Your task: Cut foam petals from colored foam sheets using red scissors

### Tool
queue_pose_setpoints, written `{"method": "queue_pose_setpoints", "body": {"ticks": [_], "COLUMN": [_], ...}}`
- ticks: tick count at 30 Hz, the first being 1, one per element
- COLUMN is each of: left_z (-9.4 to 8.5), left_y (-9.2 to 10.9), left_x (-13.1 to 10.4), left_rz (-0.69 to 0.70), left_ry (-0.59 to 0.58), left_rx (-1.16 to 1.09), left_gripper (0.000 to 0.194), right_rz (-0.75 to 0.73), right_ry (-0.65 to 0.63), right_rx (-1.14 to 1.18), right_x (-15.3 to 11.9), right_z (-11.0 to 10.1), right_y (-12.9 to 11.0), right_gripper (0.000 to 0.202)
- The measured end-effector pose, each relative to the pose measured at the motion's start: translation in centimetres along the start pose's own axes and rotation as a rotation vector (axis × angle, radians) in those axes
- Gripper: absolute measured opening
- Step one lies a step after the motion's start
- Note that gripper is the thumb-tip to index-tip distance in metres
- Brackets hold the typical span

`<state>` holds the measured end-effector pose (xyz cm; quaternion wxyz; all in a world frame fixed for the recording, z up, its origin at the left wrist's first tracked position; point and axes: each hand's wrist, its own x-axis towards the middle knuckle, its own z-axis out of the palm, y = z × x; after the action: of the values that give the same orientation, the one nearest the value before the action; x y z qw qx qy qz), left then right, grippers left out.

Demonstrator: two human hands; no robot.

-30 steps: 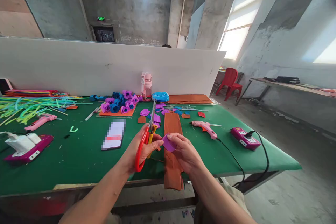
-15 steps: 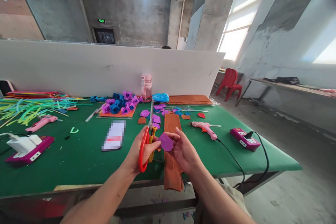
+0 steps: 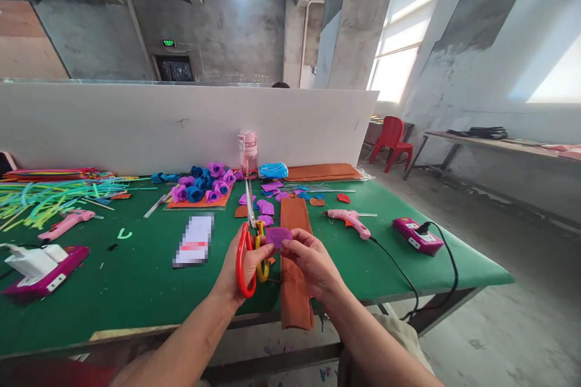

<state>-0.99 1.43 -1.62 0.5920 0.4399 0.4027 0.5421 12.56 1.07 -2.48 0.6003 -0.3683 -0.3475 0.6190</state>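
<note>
A small purple paper petal (image 3: 278, 237) is stretched between my two hands above the table. My left hand (image 3: 245, 263) is closed, pinching the petal's left edge while red-handled scissors (image 3: 245, 272) hang in the same grip, blades pointing away from me. My right hand (image 3: 313, 257) pinches the petal's right edge between thumb and fingers. Just beside the scissors shows a yellow-handled tool (image 3: 263, 267), partly hidden by my left hand. Beneath the hands lies a folded strip of brown paper (image 3: 296, 296), overhanging the front edge. Loose purple petals (image 3: 265, 207) are scattered beyond.
Purple and blue paper flowers (image 3: 196, 193) are heaped at the back, near a pink bottle (image 3: 247, 148). A pink glue gun (image 3: 351, 221) and a power strip (image 3: 417, 236) are on the right. Another glue gun (image 3: 68, 224) and coloured sticks (image 3: 59, 196) lie left.
My right hand has closed from loosely spread fingers into a pinch on the petal. The petal has turned and is now stretched sideways. The view has shifted slightly.
</note>
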Motion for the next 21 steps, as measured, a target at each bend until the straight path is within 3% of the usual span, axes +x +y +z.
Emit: {"method": "queue_pose_setpoints", "body": {"ticks": [7, 14, 17, 21], "left_z": [2.0, 3.5, 2.4, -0.7], "left_y": [-0.2, -1.6, -1.1, 1.1], "left_x": [-0.8, -0.7, -0.2, -0.1], "left_rz": [0.088, 0.17, 0.175, 0.16], "left_ry": [0.074, 0.125, 0.022, -0.243], "left_rx": [-0.11, -0.07, 0.09, 0.556], "left_gripper": [0.041, 0.035, 0.029, 0.027], "right_rz": [-0.019, 0.07, 0.048, -0.023], "right_ry": [-0.032, 0.087, 0.093, 0.124], "right_rx": [0.167, 0.319, 0.26, 0.106], "right_x": [-0.9, -0.4, 0.0, 0.3], "right_z": [1.6, 2.0, 1.3, -0.3], "right_y": [0.2, 0.8, 0.1, -1.2], "right_gripper": [0.023, 0.023, 0.025, 0.023]}}
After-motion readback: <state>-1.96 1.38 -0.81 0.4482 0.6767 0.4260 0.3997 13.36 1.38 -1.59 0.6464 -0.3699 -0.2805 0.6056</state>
